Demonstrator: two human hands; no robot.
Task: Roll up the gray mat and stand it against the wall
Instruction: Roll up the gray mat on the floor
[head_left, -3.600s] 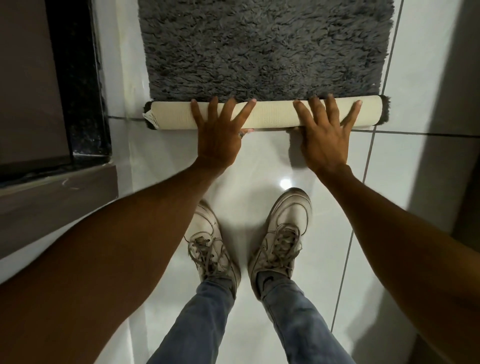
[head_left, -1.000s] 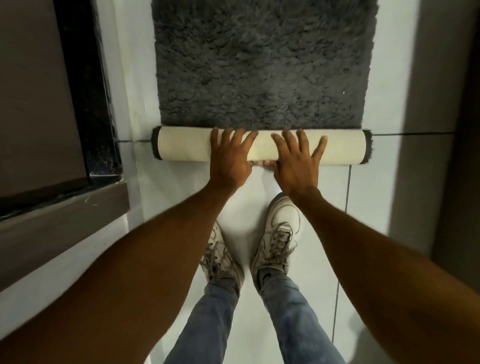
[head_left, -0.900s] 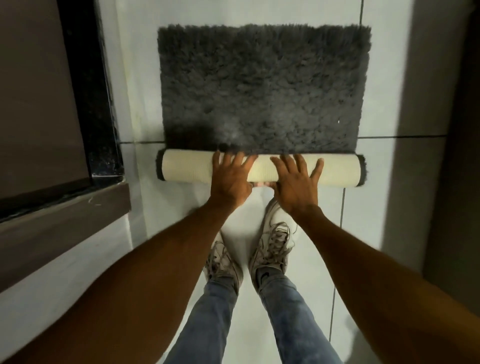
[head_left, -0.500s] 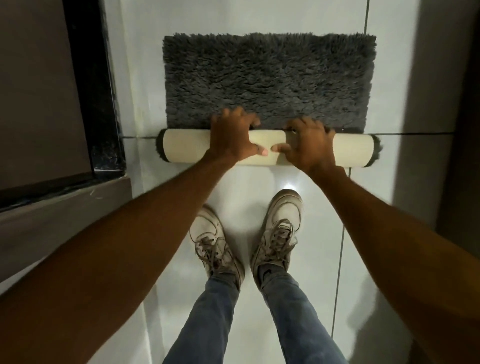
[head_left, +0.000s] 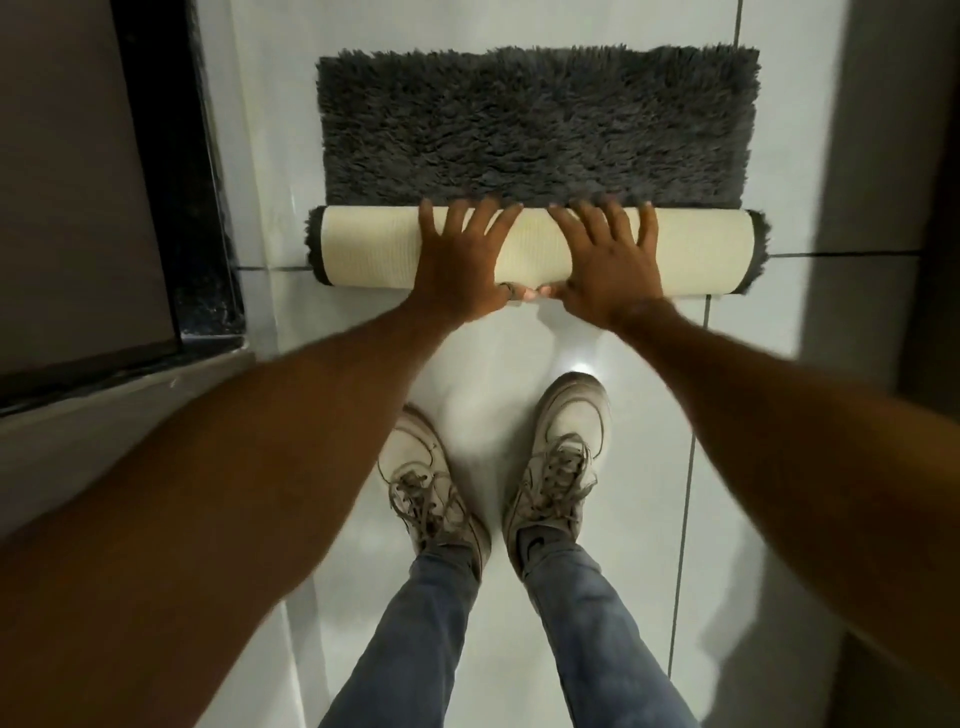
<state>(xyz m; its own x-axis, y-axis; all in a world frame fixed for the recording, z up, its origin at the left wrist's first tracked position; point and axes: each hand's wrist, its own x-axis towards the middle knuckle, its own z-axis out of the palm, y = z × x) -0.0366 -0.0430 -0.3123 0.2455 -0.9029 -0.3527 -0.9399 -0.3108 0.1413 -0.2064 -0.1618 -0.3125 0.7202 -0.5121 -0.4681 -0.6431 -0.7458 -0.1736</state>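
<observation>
The gray mat (head_left: 537, 124) is found on the white tiled floor (head_left: 519, 364), partly rolled. The rolled portion (head_left: 374, 247) lies at the near edge with its cream backing outward and dark pile showing at both ends. The unrolled remainder lies flat beyond it, reaching toward the top of the view.

Both hands are laid on the crown of the roll near its middle, close together, thumbs almost meeting at the near underside. The left hand (head_left: 460, 265) is pressed palm-down, its fingers (head_left: 457, 218) spread apart and reaching over the top to the seam where roll meets pile. The right hand (head_left: 605, 265) is placed likewise, fingers (head_left: 597, 221) splayed and flat, not closed around anything. This placement is judged to serve two ends: downward pressure to keep the winding tight, and a forward push to advance the roll evenly. With both hands central, the outer ends are left unguided; some telescoping there is judged possible.

The shoes (head_left: 493, 467) are planted just behind the roll. A dark-framed recess (head_left: 156, 182) borders the left side, and a dim upright face, possibly a wall (head_left: 883, 156), the right.

Against the frame half a second before, the fingers are now extended flat where they had been curled over the far side of the roll. The roll appears somewhat thicker and the flat portion shorter than in the earliest frame.

Rolling is judged well advanced but unfinished; standing the roll up is not yet begun.
</observation>
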